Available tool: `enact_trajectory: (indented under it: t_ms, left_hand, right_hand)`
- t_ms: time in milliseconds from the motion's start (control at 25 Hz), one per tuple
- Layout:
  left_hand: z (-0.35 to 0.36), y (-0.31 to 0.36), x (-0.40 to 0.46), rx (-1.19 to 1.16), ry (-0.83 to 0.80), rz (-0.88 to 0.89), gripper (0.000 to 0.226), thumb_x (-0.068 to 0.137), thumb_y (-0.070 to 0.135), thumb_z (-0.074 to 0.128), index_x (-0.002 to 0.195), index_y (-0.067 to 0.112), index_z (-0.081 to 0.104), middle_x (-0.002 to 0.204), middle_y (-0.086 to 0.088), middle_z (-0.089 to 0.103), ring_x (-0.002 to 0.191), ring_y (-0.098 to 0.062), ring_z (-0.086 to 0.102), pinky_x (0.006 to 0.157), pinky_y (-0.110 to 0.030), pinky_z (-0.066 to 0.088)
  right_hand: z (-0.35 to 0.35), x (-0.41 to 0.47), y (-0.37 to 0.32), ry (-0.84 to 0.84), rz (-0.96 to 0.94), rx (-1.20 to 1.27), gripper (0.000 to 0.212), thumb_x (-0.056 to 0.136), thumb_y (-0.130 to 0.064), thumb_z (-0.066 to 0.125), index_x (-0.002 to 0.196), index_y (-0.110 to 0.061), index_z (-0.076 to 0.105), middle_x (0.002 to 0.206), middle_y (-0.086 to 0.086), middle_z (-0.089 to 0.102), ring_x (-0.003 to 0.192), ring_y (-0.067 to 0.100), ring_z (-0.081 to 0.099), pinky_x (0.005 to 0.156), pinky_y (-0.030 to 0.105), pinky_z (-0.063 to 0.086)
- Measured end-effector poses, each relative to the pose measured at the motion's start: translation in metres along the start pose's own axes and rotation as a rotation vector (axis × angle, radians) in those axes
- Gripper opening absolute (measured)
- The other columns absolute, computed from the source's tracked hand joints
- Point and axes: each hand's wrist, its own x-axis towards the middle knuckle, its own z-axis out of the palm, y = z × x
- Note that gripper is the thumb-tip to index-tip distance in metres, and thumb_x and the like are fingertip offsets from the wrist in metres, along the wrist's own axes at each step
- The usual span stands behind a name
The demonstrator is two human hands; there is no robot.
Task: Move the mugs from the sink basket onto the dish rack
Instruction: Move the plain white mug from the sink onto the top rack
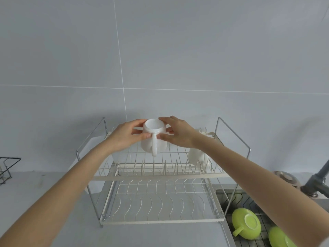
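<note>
Here I have both hands on one white mug, holding it upside down over the upper tier of the dish rack. My left hand closes on the mug's left side, thumb near the handle and fingers curled round the far edge of the base. My right hand mirrors it on the right side, fingertips over the top rim of the base and thumb pressed low beside the handle. Neither hand is spread wide; each is wrapped snugly to the mug's curve.

The mug is plain glossy white, its flat bottom turned up toward me and its handle pointing at me, hanging down over the wires. I cannot tell whether its mouth already rests on the rack or sits just above it.

Both forearms reach forward and inward from the lower corners, bare, meeting at the mug in the middle.

A second white mug sits upside down on the upper tier to the right, partly hidden by my right forearm. Down at the lower right, two green mugs lie bottom-up in the sink basket, well apart from the rack's tiers. A grey faucet stands beyond them.
</note>
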Motion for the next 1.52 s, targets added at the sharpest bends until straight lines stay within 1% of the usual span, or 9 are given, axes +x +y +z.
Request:
enact_trajectory:
  t_ms: [160,320,440,480,640,1160,1280,1360,1520]
  left_hand:
    - [0.011,-0.025,0.007,0.025,-0.071,-0.053,0.049,0.083,0.02,0.063,0.13,0.02,0.047,0.128,-0.001,0.059,0.116,-0.018,0.058,0.091,-0.022,0.038]
    - [0.018,-0.038,0.009,0.095,-0.117,-0.081,0.05,0.084,0.016,0.063,0.131,0.017,0.046,0.13,-0.003,0.057,0.116,-0.015,0.055,0.089,-0.015,0.037]
    - [0.019,-0.04,0.009,0.115,-0.136,-0.105,0.049,0.085,0.018,0.061,0.131,0.018,0.045,0.129,-0.003,0.057,0.107,-0.012,0.057,0.074,-0.001,0.04]
    - [0.019,-0.041,0.009,0.121,-0.138,-0.113,0.049,0.085,0.019,0.061,0.132,0.018,0.045,0.129,-0.003,0.057,0.105,-0.012,0.058,0.072,-0.001,0.041]
    - [0.02,-0.041,0.008,0.117,-0.132,-0.149,0.053,0.084,0.022,0.063,0.133,0.021,0.041,0.131,-0.006,0.055,0.104,-0.018,0.06,0.088,-0.022,0.04]
    - [0.015,-0.033,0.004,0.159,-0.235,-0.207,0.053,0.084,0.024,0.061,0.131,0.018,0.037,0.136,-0.007,0.048,0.115,-0.024,0.055,0.1,-0.036,0.043]
    - [0.01,-0.027,0.005,0.225,-0.302,-0.221,0.057,0.085,0.026,0.06,0.136,0.02,0.034,0.141,-0.006,0.046,0.118,-0.024,0.055,0.104,-0.036,0.041]
    - [0.009,-0.02,0.005,0.322,-0.329,-0.222,0.061,0.088,0.03,0.056,0.14,0.018,0.027,0.146,-0.006,0.04,0.128,-0.024,0.046,0.109,-0.036,0.036]
    - [0.011,0.006,-0.006,0.547,-0.221,-0.208,0.06,0.092,0.035,0.046,0.142,0.013,0.022,0.151,-0.009,0.032,0.137,-0.026,0.033,0.11,-0.035,0.029]
  right_hand:
    - [0.025,0.016,0.012,-0.075,0.045,-0.041,0.063,0.086,-0.028,0.061,0.14,-0.011,0.032,0.135,0.012,0.046,0.114,0.025,0.057,0.098,0.028,0.042]
    - [0.044,0.021,0.021,-0.13,0.075,-0.054,0.064,0.085,-0.027,0.063,0.139,-0.009,0.035,0.133,0.015,0.048,0.113,0.027,0.057,0.101,0.034,0.043]
    - [0.047,0.022,0.022,-0.134,0.079,-0.048,0.064,0.085,-0.028,0.062,0.139,-0.01,0.033,0.133,0.015,0.049,0.113,0.027,0.056,0.103,0.036,0.043]
    - [0.048,0.022,0.021,-0.133,0.075,-0.05,0.064,0.085,-0.027,0.062,0.14,-0.012,0.032,0.132,0.015,0.049,0.113,0.027,0.056,0.103,0.037,0.043]
    - [0.05,0.02,0.022,-0.129,0.066,-0.028,0.061,0.086,-0.026,0.061,0.138,-0.014,0.033,0.133,0.014,0.048,0.114,0.027,0.055,0.104,0.039,0.042]
    - [0.049,0.013,0.019,-0.164,0.053,-0.047,0.062,0.087,-0.028,0.059,0.14,-0.014,0.03,0.135,0.013,0.047,0.117,0.026,0.053,0.104,0.036,0.041]
    - [0.045,0.009,0.02,-0.203,0.047,-0.114,0.066,0.089,-0.031,0.056,0.144,-0.016,0.023,0.145,0.009,0.04,0.132,0.025,0.039,0.11,0.034,0.031]
    - [0.042,0.004,0.019,-0.215,0.035,-0.164,0.066,0.091,-0.032,0.052,0.146,-0.017,0.019,0.152,0.005,0.03,0.139,0.024,0.028,0.113,0.034,0.025]
    - [0.028,-0.016,0.017,-0.159,0.009,-0.27,0.064,0.093,-0.034,0.047,0.147,-0.018,0.015,0.157,0.003,0.017,0.145,0.02,0.013,0.118,0.036,0.015]
